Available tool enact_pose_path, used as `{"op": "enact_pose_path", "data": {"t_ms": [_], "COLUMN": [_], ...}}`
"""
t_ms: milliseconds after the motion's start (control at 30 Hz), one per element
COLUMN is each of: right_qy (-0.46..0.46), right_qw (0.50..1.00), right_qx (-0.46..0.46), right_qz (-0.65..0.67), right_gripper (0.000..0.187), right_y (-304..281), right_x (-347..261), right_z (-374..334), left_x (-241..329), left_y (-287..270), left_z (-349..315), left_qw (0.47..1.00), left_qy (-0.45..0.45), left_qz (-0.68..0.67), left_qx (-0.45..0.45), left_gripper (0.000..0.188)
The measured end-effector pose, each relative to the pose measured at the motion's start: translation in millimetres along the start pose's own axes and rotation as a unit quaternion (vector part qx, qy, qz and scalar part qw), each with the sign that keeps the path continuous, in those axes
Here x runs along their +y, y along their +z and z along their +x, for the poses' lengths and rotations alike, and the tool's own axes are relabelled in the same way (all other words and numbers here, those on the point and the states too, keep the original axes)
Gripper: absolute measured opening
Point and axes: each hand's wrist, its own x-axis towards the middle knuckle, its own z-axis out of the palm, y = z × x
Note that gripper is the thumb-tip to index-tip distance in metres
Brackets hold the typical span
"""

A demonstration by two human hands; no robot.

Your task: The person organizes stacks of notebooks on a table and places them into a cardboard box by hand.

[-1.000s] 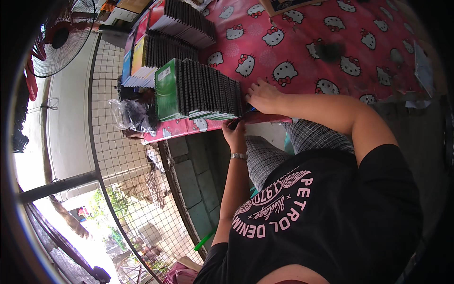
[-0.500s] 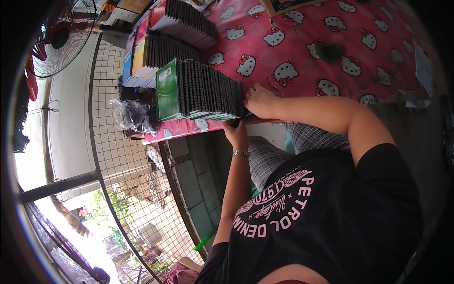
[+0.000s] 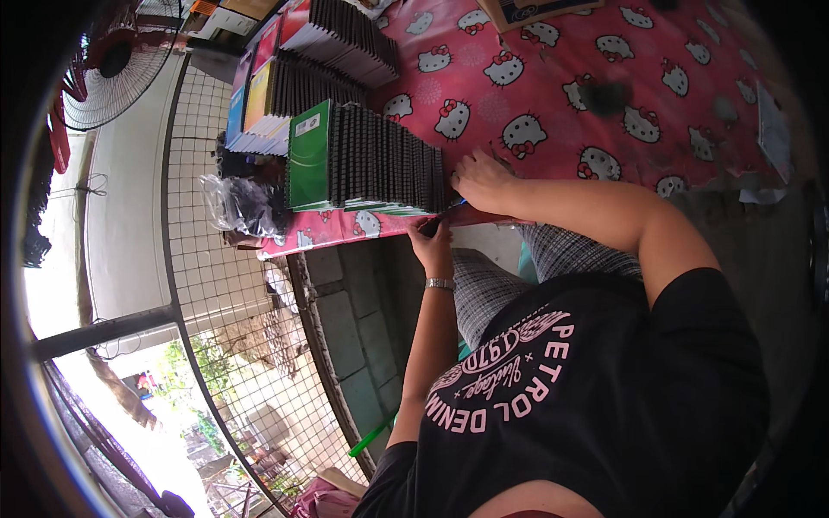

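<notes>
A long row of green-covered, black spiral-bound notebooks (image 3: 380, 160) stands on edge along the near side of the table. At its right end my right hand (image 3: 485, 181) rests with curled fingers; a bit of blue shows under it, and what the fingers grip is hidden. My left hand (image 3: 430, 246), with a metal watch (image 3: 439, 283) on the wrist, is at the table edge below that same end. Its fingers close round something dark that I cannot make out.
Behind the green row stand a yellow-and-blue-covered notebook stack (image 3: 294, 91) and a red-covered one (image 3: 341, 39). Crumpled clear plastic (image 3: 242, 207) lies at the left table corner. A pink patterned cloth (image 3: 553, 95) covers the table. A cardboard box (image 3: 535, 10), fan (image 3: 117, 60) and wire mesh (image 3: 207, 164) surround it.
My right hand has shifted very slightly, staying by the right end of the green notebooks. The left hand keeps its place; the whole view has moved a little.
</notes>
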Motion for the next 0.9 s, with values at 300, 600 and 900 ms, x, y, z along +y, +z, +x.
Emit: {"op": "enact_pose_path", "data": {"t_ms": [300,600,900], "right_qy": [-0.013,-0.011,0.035], "right_qw": [0.974,0.986,0.985], "right_qx": [-0.226,-0.161,-0.062], "right_qz": [-0.013,0.046,0.154], "right_gripper": [0.023,0.018,0.034], "right_y": [-10,-12,-33], "right_x": [-19,-14,14], "right_z": [21,17,-12], "left_x": [-7,-19,11], "left_y": [3,0,-60], "left_z": [6,6,20], "left_qw": [0.959,0.971,0.958], "left_qy": [0.132,0.122,-0.084], "left_qz": [0.243,0.199,-0.269], "left_qx": [0.067,0.051,0.055], "left_gripper": [0.043,0.040,0.014]}}
